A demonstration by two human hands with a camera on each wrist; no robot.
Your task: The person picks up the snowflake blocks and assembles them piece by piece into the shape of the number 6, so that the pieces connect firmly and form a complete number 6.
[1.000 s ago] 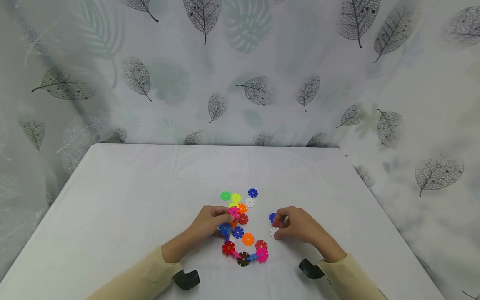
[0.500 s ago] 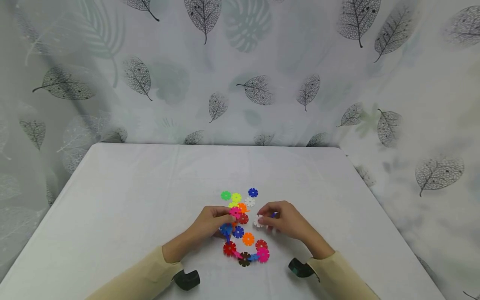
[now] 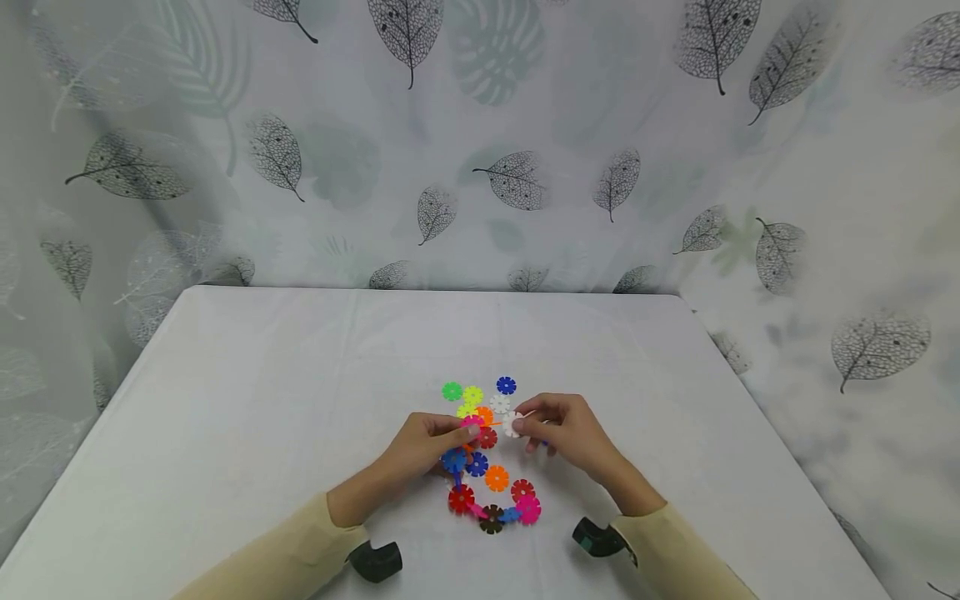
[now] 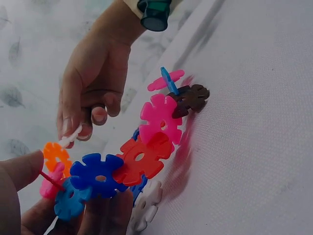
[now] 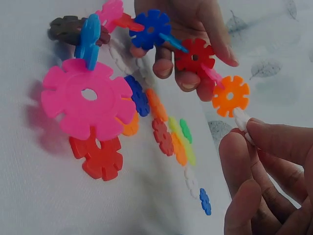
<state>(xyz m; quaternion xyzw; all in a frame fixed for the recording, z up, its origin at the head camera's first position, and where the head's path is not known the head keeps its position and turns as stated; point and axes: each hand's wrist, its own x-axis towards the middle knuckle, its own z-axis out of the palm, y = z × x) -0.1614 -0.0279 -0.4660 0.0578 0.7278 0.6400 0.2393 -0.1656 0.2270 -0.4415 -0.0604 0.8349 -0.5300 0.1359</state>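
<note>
My left hand [image 3: 420,446] grips one end of a chain of slotted plastic snowflake discs, in blue, red, pink and brown. The chain curves down towards the near side, ending at a large pink disc [image 5: 88,100] with a red disc [image 5: 98,159] below it. An orange snowflake disc [image 5: 231,96] sticks out past the left fingers at the held end. Between thumb and fingertips, my right hand [image 3: 570,429] pinches a white snowflake disc [image 5: 242,123], its edge right at the orange disc's rim. My left palm is hidden in the head view.
Loose snowflake discs lie on the white table [image 3: 300,350]: a green one [image 3: 452,391], a dark blue one [image 3: 506,385], a white one [image 3: 499,405], an orange one [image 3: 497,478] and several others. A leaf-patterned curtain [image 3: 562,125] hangs behind the table.
The right hand has moved left with the white disc, from the right side of the pile to the orange disc. The left hand and chain have shifted only slightly.
</note>
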